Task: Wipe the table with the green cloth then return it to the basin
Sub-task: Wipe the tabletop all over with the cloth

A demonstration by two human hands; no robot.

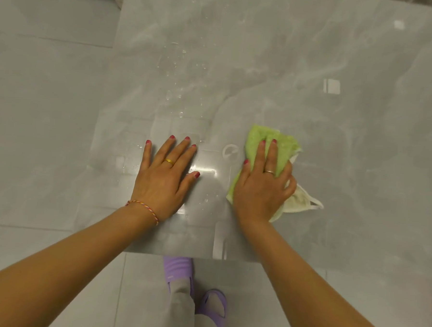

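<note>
- The left hand lies flat on the table, palm down, with the fingers straight and a little spread. It holds nothing.
- This hand has a gold ring on one finger and a braided thread bracelet on the wrist. The nails are painted pink-red.
- The right hand is on top of the green cloth and presses it down on the table. The first fingers are stretched forward over the cloth, the outer fingers bend around its right edge, and the thumb lies along its left side.
- A thin ring is on one finger of the right hand.
- Both forearms come from the bottom of the picture and are almost straight.
- The green cloth is bunched and folded, light green on top, with a pale, whitish part coming out at the right and below the hand. It lies near the front edge of the table, just to the right of the left hand and apart from it.
- The table is glossy grey. Water drops are on it beyond the left hand.
- Under the table edge, purple slippers are seen on the floor.
</note>
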